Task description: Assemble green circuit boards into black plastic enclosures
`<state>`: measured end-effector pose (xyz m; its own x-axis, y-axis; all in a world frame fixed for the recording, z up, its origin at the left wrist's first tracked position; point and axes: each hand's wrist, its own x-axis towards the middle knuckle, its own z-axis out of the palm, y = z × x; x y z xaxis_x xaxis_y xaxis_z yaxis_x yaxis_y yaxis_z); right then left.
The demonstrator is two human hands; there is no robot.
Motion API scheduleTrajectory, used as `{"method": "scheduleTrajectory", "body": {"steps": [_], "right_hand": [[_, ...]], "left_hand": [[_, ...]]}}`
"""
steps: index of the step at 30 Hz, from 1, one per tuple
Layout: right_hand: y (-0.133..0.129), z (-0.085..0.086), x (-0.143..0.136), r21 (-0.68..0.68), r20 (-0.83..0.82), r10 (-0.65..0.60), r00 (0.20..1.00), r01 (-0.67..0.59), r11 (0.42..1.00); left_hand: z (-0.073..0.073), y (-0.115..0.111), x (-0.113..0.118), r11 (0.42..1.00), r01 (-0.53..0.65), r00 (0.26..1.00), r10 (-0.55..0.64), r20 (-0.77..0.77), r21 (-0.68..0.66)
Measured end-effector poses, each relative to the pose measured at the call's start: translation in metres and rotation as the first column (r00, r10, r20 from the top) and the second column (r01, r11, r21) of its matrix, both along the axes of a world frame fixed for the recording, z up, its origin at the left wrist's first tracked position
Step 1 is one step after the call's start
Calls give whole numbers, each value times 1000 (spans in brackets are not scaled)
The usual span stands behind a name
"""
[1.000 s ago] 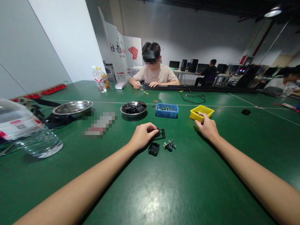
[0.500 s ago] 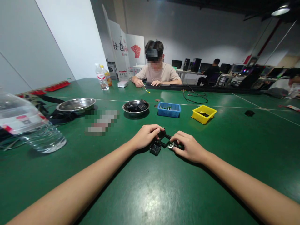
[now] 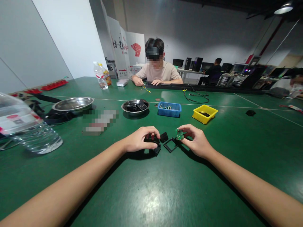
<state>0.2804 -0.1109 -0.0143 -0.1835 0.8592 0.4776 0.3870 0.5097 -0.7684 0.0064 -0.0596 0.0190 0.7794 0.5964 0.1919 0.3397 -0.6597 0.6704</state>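
Observation:
My right hand [image 3: 197, 140] pinches a small green circuit board [image 3: 180, 135] between thumb and fingertips, tilted above the table. Just left of that board a flat black square frame [image 3: 170, 145] lies on the green tabletop. A small black square piece [image 3: 164, 136] sits behind the frame. My left hand [image 3: 143, 138] is curved over a black box-like housing [image 3: 157, 150], fingers and thumb apart. Its thumb tip is at the housing's upper edge; whether it touches cannot be made out.
Beyond my hands stand a metal bowl [image 3: 134, 108] of black parts, a blue bin [image 3: 169, 110] with circuit boards and a yellow bin [image 3: 204, 114] with dark parts. At left are a large water bottle [image 3: 30, 126] and a metal dish [image 3: 73, 105]. A person [image 3: 157, 67] sits opposite.
My right hand has lifted the circuit board, which now shows its green face. My left hand has left the black square piece and frame and moved over the housing.

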Motion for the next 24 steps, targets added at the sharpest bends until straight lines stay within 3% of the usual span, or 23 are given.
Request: {"method": "scheduleTrajectory", "body": {"steps": [5,10,14,19,24], "right_hand": [[1,0,1,-51,-78,-20,997,16,999],[1,-1,-3,-30,-102,-31,994,28,999],[-6,3,-9,143,44,-63,997,56,988],[-20,12,-18,430,198,-38,979,-52,902],[-26,12,-22,514,270,-95,958,-60,856]], "left_hand": [[4,-5,2,997,77,982,-75,-172,7],[-11,-8,16,984,-113,989,125,-82,141],[-18,-11,26,955,-159,987,154,42,251],[-18,-18,32,899,-152,985,104,136,411],[-20,-21,33,866,-154,984,92,152,476]]}}
